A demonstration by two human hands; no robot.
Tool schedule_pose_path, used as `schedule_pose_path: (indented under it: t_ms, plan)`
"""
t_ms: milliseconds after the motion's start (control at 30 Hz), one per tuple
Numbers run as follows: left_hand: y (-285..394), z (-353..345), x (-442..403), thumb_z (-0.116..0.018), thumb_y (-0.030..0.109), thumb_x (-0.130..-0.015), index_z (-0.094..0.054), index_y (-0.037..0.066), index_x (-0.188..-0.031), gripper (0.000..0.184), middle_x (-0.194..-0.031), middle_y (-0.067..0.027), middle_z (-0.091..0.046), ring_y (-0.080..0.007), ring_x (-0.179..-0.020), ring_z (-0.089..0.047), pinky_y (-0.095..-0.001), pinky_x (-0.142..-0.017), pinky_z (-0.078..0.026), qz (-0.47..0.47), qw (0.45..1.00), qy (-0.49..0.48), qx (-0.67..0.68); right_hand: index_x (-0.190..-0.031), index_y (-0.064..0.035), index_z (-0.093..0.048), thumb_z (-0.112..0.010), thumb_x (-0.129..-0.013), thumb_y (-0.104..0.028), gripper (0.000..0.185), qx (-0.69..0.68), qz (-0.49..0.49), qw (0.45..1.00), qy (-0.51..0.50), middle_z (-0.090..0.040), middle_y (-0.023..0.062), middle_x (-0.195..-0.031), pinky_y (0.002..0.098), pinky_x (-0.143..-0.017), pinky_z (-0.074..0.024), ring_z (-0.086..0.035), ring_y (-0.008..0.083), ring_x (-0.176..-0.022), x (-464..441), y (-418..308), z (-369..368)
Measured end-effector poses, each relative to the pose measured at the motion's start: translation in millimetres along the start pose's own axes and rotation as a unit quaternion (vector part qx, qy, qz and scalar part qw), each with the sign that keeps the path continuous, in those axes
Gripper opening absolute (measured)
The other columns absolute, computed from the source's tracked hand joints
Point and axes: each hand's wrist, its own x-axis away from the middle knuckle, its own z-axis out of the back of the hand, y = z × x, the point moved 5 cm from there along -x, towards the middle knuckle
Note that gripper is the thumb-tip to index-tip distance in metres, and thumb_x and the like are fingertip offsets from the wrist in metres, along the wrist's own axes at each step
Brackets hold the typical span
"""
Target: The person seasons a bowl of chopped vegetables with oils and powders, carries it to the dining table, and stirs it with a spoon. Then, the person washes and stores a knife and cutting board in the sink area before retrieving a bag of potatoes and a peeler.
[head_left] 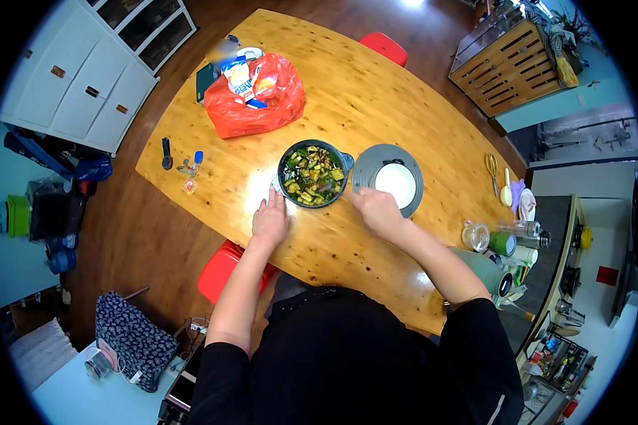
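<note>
A dark round pot (282,164) of cooked green and brown vegetable pieces (313,170) stands on the wooden table (361,92). My left hand (269,221) lies open at the pot's lower left, fingers stretched towards its side. Something small and white (275,185) shows by those fingertips; I cannot tell what it is. To the right of the pot my right hand (377,212) is closed, and what it grips is hidden or blurred. Just behind that hand sits a grey round plate or mat (367,164), with a white bowl (395,185) on it.
A red plastic bag (252,117) holds packages at the far left. Keys (191,166) and a watch (166,154) lie near the left edge. Scissors (492,172), a white spoon (506,190), a glass jar (476,236) and several bottles line the right side. Red stools (220,273) stand around the table.
</note>
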Motion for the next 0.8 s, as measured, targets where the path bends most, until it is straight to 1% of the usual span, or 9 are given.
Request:
schedule_pose_path:
  t_ms: [33,133,233,267,467,600,633,700,800]
  plan:
    - [1,0,0,-0.069,0.033,-0.092,-0.034,0.001,-0.156,0.079,-0.165,-0.0228,-0.026,-0.0421,-0.138,-0.047,-0.0409,-0.114,-0.042,-0.002,1.0,0.004,-0.006,-0.105,-0.0051,-0.069,-0.058,-0.084,-0.007,0.024,-0.005,-0.006,1.0,-0.021,-0.064,0.0092,-0.08,0.0416,-0.06,-0.0545,-0.068,0.0289,-0.075,1,-4,-4]
    - [2,-1,0,-0.069,0.032,-0.092,-0.034,0.001,-0.156,0.079,-0.165,-0.0234,-0.026,-0.0413,-0.136,-0.049,-0.0407,-0.112,-0.043,-0.003,1.0,0.005,-0.012,-0.1,-0.0051,-0.068,-0.057,-0.084,-0.007,0.019,-0.035,0.016,0.998,-0.052,-0.069,0.0103,-0.084,0.0423,-0.063,-0.0563,-0.07,0.0295,-0.079,-5,-18,-36]
    - [0,-2,0,-0.07,0.032,-0.091,-0.033,0.001,-0.156,0.08,-0.165,-0.0235,-0.025,-0.0404,-0.134,-0.05,-0.0407,-0.111,-0.044,-0.007,1.0,0.001,-0.012,-0.095,-0.005,-0.066,-0.057,-0.085,-0.008,0.014,-0.038,-0.023,0.995,-0.092,-0.072,0.0119,-0.089,0.0421,-0.066,-0.0578,-0.072,0.0303,-0.081,-22,-29,-56]
    - [0,-2,0,-0.07,0.032,-0.091,-0.033,0.001,-0.156,0.081,-0.165,-0.0235,-0.025,-0.0402,-0.134,-0.05,-0.0407,-0.111,-0.045,-0.003,1.0,-0.002,-0.01,-0.092,-0.0045,-0.066,-0.057,-0.085,-0.009,0.012,-0.02,-0.005,0.997,-0.072,-0.071,0.0112,-0.085,0.0411,-0.066,-0.0582,-0.072,0.0291,-0.08,-29,-28,-73]
    - [0,-3,-1,-0.07,0.031,-0.091,-0.032,0.001,-0.156,0.081,-0.165,-0.0231,-0.024,-0.0397,-0.134,-0.051,-0.0409,-0.11,-0.046,0.002,1.0,-0.007,-0.003,-0.088,-0.006,-0.065,-0.06,-0.085,-0.013,0.009,0.07,0.064,0.995,-0.007,-0.069,0.008,-0.081,0.0362,-0.061,-0.0561,-0.071,0.0239,-0.076,-76,-35,-77]
    - [-1,-4,-1,-0.07,0.031,-0.091,-0.032,0.002,-0.156,0.081,-0.166,-0.0229,-0.023,-0.0398,-0.134,-0.051,-0.0409,-0.109,-0.046,0.0,1.0,-0.007,-0.004,-0.087,-0.0076,-0.065,-0.06,-0.086,-0.015,0.009,0.172,0.112,0.979,-0.005,-0.068,0.0074,-0.08,0.035,-0.06,-0.0543,-0.069,0.0222,-0.073,-99,-15,-76]
    - [-1,-4,-1,-0.07,0.031,-0.091,-0.032,0.002,-0.156,0.081,-0.166,-0.0229,-0.023,-0.0398,-0.134,-0.051,-0.0408,-0.109,-0.047,-0.001,1.0,-0.005,-0.005,-0.089,-0.0079,-0.066,-0.059,-0.086,-0.016,0.01,0.177,0.103,0.979,-0.021,-0.068,0.007,-0.082,0.0365,-0.061,-0.0547,-0.07,0.0226,-0.074,-103,-6,-73]
    - [-3,-7,-3,-0.07,0.031,-0.091,-0.032,0.002,-0.156,0.08,-0.165,-0.0231,-0.023,-0.0399,-0.133,-0.051,-0.0411,-0.108,-0.047,-0.001,1.0,0.0,-0.005,-0.091,-0.008,-0.067,-0.059,-0.086,-0.016,0.012,0.17,0.102,0.98,-0.026,-0.07,0.007,-0.084,0.0363,-0.063,-0.0554,-0.071,0.0228,-0.077,-105,10,-69]
    - [-3,-8,-2,-0.07,0.029,-0.091,-0.033,0.002,-0.155,0.079,-0.165,-0.0237,-0.024,-0.0403,-0.132,-0.052,-0.0418,-0.107,-0.048,-0.002,1.0,0.007,0.001,-0.092,-0.0076,-0.068,-0.059,-0.087,-0.014,0.013,0.16,0.06,0.984,-0.06,-0.072,0.0081,-0.087,0.0362,-0.063,-0.0563,-0.072,0.0235,-0.078,-97,27,-63]
